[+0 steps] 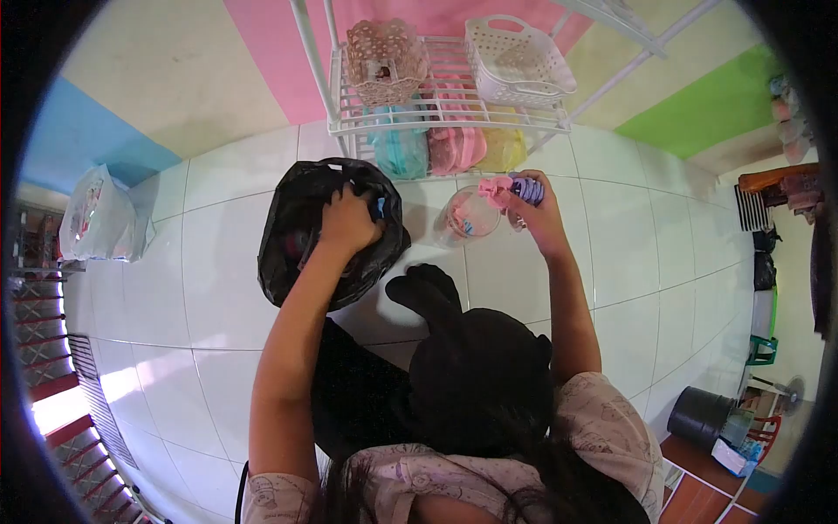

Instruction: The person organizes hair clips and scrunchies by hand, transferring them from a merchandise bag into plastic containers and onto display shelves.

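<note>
Patterned shirt [423, 467] nearest the camera; beyond it, the right hand [543, 218] has its fingers clamped on a pink-and-purple bundle [517, 189], long axis crosswise, pink end toward the upright clear container [447, 231]. The left hand [351, 220] reaches into the black bag [278, 236]; its grip cannot be told. Tiled floor [615, 223], white rack [312, 52], striped wall [269, 52].

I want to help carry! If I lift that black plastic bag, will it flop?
The black plastic bag will probably flop, since its sides look thin and crinkled. It may sag, as things lie inside. Its mouth is open, so tilting it could spill them.
</note>
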{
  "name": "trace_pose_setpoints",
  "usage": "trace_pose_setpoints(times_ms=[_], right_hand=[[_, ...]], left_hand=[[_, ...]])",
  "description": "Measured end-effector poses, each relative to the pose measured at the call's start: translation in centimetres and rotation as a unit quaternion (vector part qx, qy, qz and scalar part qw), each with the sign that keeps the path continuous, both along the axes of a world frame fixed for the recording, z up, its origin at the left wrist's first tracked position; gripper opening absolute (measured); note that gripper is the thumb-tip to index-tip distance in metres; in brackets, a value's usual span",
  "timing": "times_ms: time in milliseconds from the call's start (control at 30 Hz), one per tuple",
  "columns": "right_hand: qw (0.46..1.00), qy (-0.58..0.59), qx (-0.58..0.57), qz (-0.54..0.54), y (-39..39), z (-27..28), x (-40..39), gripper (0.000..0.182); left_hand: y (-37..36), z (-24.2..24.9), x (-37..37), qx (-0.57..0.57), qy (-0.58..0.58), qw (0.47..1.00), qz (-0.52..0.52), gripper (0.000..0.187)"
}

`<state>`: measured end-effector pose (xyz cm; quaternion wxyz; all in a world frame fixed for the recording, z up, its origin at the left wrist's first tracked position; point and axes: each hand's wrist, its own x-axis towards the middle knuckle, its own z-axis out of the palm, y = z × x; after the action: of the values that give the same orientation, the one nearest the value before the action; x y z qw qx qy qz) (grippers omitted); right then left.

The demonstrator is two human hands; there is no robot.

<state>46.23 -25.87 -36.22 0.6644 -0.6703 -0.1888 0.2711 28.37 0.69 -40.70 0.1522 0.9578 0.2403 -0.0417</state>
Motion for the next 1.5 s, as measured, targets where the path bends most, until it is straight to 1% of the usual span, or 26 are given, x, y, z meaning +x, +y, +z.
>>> trace_pose_setpoints(times_ms=[133,233,333,433,533,633,733,833,933,1033,1133,1233,1267,1333,1400,1500], right_hand=[[0.995,0.019,0.097,0.000,1.2,0.0,-0.8,0.039],[0.991,0.002,0.130,-0.014,2.6,-0.2,-1.7,0.041],[0.981,-0.077,0.177,-0.020,4.3,-1.3,-2.3,0.044],[0.981,-0.107,0.162,0.002,4.4,-2.8,-1.6,0.047],[0.983,-0.094,0.159,-0.012,4.5,-3.2,-1.6,0.049],[0.982,-0.036,0.182,-0.026,4.5,-1.3,-2.5,0.057],[0.988,-0.062,0.141,0.032,3.7,0.1,-2.5,0.072],[0.987,-0.116,0.110,0.027,3.6,-1.0,-2.2,0.075],[0.980,-0.186,0.060,0.023,3.5,-2.0,-2.1,0.074],[0.981,-0.178,0.078,0.003,3.9,-2.3,-2.5,0.072],[0.981,-0.171,0.091,-0.007,4.1,-2.2,-2.5,0.072],[0.977,-0.181,0.112,-0.006,4.3,-2.9,-2.2,0.069],[0.976,-0.191,0.103,-0.002,4.4,-2.9,-2.2,0.068],[0.974,-0.211,0.080,0.004,4.5,-2.8,-2.2,0.065],[0.973,-0.216,0.081,-0.001,4.6,-3.1,-2.1,0.062],[0.972,-0.224,0.064,-0.013,4.9,-3.6,-2.2,0.060]], left_hand=[[0.2,-1.0,0.1,-0.006,0.024,0.999,-0.038,0.051],[0.4,-2.0,0.2,0.050,0.016,0.997,-0.060,0.053],[0.2,-1.5,0.1,0.028,0.008,0.998,-0.057,0.054],[0.5,-1.9,-0.2,-0.033,0.022,0.998,-0.056,0.059],[0.9,-0.5,-0.4,-0.097,0.063,0.991,-0.062,0.063],[0.6,-0.9,-0.8,-0.077,0.018,0.995,-0.056,0.063],[0.8,-1.1,-0.4,-0.086,-0.009,0.994,-0.072,0.056],[0.0,0.1,-0.1,-0.080,-0.054,0.994,-0.050,0.047],[0.4,-1.4,0.2,-0.045,-0.145,0.987,-0.051,0.036],[0.6,-1.0,0.0,-0.040,-0.138,0.988,-0.058,0.028],[1.9,-2.0,-0.4,-0.143,-0.189,0.972,-0.009,0.022],[3.2,-1.0,-1.6,-0.236,-0.265,0.935,0.024,0.018],[3.3,-0.4,-2.1,-0.223,-0.298,0.928,0.027,0.016],[3.7,0.9,-2.7,-0.247,-0.311,0.917,0.044,0.014],[3.2,3.5,-3.1,-0.282,-0.328,0.899,0.063,0.012],[1.9,7.1,-2.6,-0.256,-0.369,0.893,0.024,0.010]])
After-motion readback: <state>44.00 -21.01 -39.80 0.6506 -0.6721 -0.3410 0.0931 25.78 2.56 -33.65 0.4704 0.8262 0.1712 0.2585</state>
